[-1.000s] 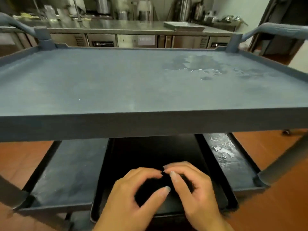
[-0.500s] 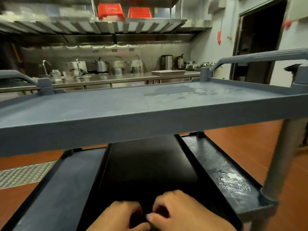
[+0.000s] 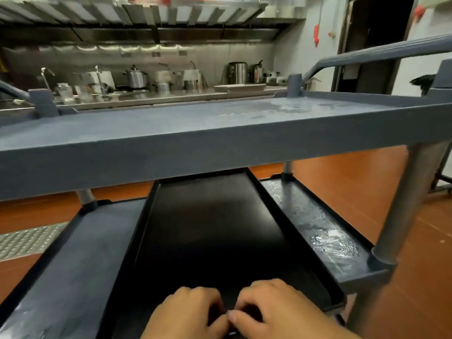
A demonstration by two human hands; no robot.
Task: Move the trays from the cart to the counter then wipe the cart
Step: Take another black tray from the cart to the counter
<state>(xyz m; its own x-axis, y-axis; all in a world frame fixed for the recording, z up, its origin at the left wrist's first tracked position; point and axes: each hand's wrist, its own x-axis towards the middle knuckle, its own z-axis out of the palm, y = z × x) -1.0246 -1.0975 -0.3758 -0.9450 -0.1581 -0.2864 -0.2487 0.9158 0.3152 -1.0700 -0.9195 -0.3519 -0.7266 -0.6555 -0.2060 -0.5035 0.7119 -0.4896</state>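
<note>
A long black tray (image 3: 215,231) lies lengthwise on the lower shelf (image 3: 80,253) of a grey cart. The cart's top shelf (image 3: 195,143) is bare, with a wet patch toward its far right. My left hand (image 3: 186,314) and my right hand (image 3: 274,311) sit side by side at the tray's near end, fingers curled over its near rim. The rim itself is hidden beneath them. Another flat tray (image 3: 239,87) rests on the steel counter (image 3: 151,96) behind the cart.
The lower shelf is wet to the right of the tray (image 3: 325,238). Pots, kettles and taps line the counter's back. A cart post (image 3: 406,206) stands at right, the handle (image 3: 381,51) above it. Orange floor tiles and a metal floor grate (image 3: 27,241) surround the cart.
My view has dropped from above the top shelf to level with it. My hands went from spread on the tray's near end to curled over its near rim, close together.
</note>
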